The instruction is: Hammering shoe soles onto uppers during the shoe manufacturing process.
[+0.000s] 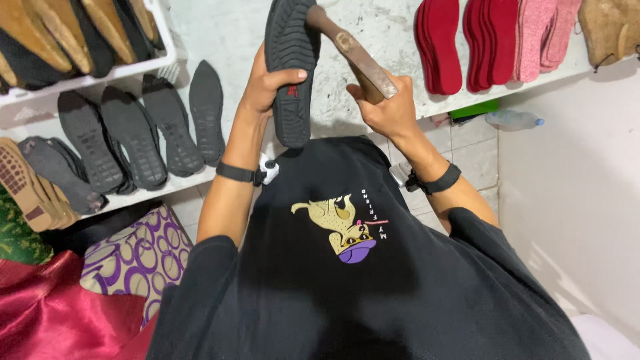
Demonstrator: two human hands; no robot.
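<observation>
My left hand (267,83) grips a black rubber shoe sole (290,47) and holds it upright over the white worktop (387,30), tread side facing me. My right hand (390,103) is closed around the wooden handle of a hammer (353,53). The handle slants up to the left, and its top end lies against the upper part of the sole. Both wrists wear black bands. My black printed shirt fills the lower middle of the view.
Several black soles (133,133) lie in a row on the white shelf at left, with tan soles (30,187) beside them. Red insoles (443,43) and pink insoles (540,33) rest at the upper right. A plastic bottle (513,120) lies under the worktop. Patterned cushions (133,257) sit at lower left.
</observation>
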